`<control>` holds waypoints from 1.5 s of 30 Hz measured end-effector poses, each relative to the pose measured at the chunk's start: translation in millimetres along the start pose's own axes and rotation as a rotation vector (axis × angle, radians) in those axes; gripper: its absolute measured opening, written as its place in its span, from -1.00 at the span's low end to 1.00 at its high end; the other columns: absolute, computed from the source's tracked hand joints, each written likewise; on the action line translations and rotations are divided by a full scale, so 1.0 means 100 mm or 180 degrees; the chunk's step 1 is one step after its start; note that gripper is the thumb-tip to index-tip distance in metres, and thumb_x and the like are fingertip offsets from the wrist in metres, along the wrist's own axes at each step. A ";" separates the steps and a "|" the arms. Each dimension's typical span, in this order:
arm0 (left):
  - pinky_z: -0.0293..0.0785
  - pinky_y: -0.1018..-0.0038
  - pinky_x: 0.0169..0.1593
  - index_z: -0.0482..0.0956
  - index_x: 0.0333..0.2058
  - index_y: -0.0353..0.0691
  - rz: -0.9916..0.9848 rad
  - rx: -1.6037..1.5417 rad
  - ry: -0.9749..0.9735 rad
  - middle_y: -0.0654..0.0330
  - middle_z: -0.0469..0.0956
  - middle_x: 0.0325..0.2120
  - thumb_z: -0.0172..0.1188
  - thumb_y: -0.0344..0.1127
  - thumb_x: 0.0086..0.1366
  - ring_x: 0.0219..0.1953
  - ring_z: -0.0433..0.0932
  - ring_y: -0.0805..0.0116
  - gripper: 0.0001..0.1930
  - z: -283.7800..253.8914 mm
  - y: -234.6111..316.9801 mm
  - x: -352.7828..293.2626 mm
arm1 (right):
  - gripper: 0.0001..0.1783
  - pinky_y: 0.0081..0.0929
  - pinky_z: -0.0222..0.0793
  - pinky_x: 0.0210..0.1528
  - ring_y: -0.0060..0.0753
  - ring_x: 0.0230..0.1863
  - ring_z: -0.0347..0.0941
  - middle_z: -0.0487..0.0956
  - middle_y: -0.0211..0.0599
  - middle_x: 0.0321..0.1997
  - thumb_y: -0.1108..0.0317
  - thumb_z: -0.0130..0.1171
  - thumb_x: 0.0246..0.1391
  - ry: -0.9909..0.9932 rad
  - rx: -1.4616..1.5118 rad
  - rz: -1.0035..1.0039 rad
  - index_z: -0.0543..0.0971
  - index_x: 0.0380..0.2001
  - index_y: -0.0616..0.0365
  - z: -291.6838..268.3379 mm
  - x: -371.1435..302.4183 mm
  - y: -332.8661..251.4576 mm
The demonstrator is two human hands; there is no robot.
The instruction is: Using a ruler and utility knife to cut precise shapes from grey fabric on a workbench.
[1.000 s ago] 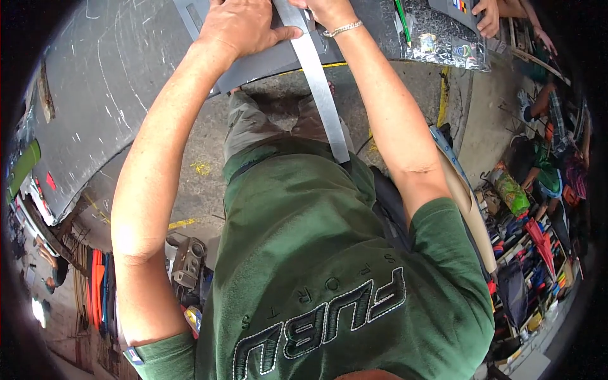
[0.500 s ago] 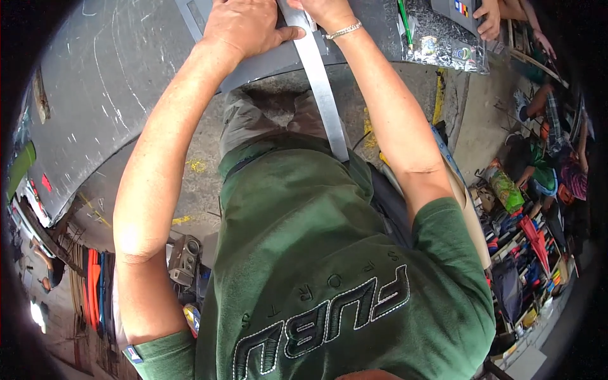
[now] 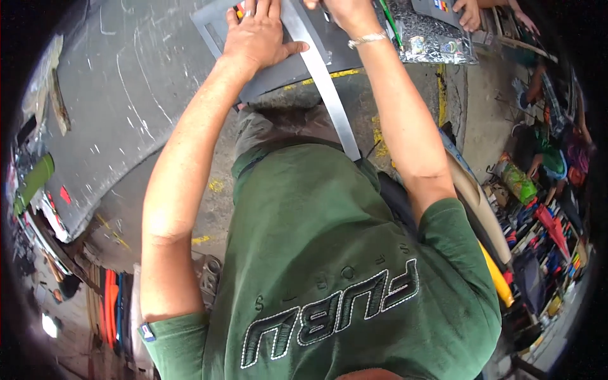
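Observation:
My left hand (image 3: 256, 38) lies flat on a grey sheet (image 3: 269, 76) with a cut-out slot, its fingers stretched toward the top edge. Its thumb rests on a long metal ruler (image 3: 326, 85), which crosses the sheet and sticks out past the table's near edge toward my body. To the right of the ruler, my right hand (image 3: 351, 16) is curled, apart from it, a bracelet on the wrist. The upper frame edge cuts off its fingertips. A small dark thing shows by its fingers, too little of it to name.
The dark, scratched table (image 3: 158, 57) spreads to the left. A green pencil (image 3: 391, 25) lies on a plastic-covered patch (image 3: 437, 50) at the right. Beyond it, another person's hand (image 3: 468, 16) holds a grey panel (image 3: 437, 7). Piled goods (image 3: 544, 240) lie far right.
My right hand has moved away from the ruler to the right. The left hand stays pressed on the sheet and ruler, while the whole view has shifted slightly.

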State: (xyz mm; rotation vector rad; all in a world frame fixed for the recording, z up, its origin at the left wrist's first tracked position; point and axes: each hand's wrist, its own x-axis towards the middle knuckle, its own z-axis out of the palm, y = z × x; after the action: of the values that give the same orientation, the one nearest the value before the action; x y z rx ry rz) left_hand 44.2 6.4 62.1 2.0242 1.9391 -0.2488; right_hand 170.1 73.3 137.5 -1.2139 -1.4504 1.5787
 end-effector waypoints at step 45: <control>-0.13 -0.10 0.52 0.28 0.31 -0.32 0.0888 -0.1519 0.1614 -0.13 0.17 0.41 0.15 -0.19 0.34 0.51 0.06 -0.11 -0.38 0.69 -0.54 0.07 | -0.51 -0.24 0.48 -0.40 -0.26 -0.49 0.62 0.58 -0.15 -0.58 -0.06 0.41 0.13 0.1572 -0.1811 0.0520 0.51 -0.42 0.15 -0.58 -1.85 1.80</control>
State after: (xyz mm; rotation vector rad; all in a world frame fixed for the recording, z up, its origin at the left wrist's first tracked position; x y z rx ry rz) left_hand -2.3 -10.3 -10.6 2.1036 1.7039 0.7860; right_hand 308.6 -104.8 -0.2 -1.9257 -1.5269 0.8659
